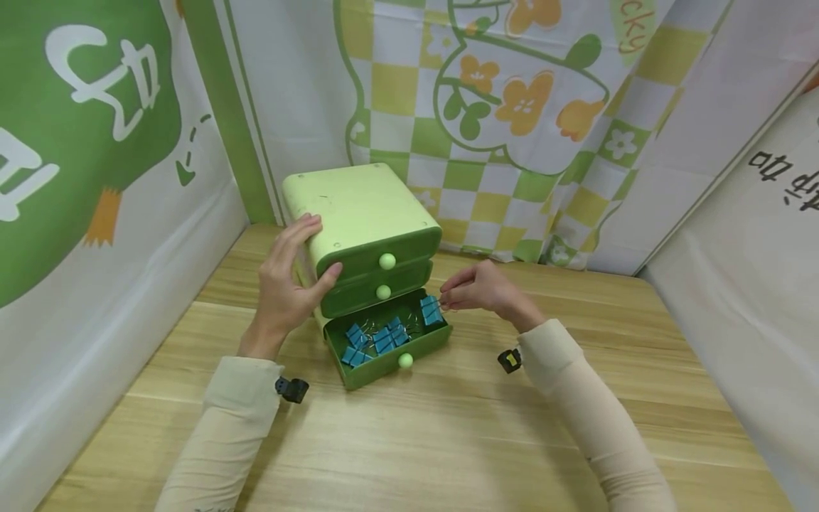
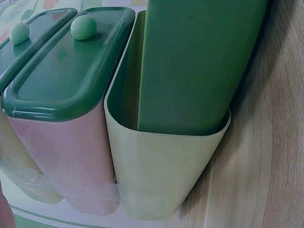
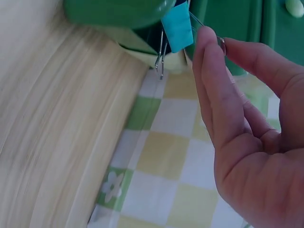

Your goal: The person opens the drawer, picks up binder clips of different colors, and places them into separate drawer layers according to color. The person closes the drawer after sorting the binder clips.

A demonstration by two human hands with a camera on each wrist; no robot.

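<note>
A small drawer cabinet [image 1: 358, 206] with a pale green top and dark green drawer fronts stands on the table. Its bottom drawer [image 1: 384, 373] is pulled out and holds several blue binder clips [image 1: 384, 340]. My left hand [image 1: 284, 284] rests against the cabinet's left side, thumb by the front edge and fingers near the top. Between thumb and fingertips, my right hand [image 1: 483, 288] pinches the wire handle of another blue binder clip [image 3: 178, 28] at the drawer's right end. The left wrist view shows the drawer's side [image 2: 190, 71] but only a sliver of that hand.
The wooden table [image 1: 409, 448] extends in front and to both sides. Behind the cabinet hangs a checkered, flower-printed cloth [image 1: 486, 128]. Printed panels close in the left and right. The two upper drawers with round knobs [image 1: 387, 262] are closed.
</note>
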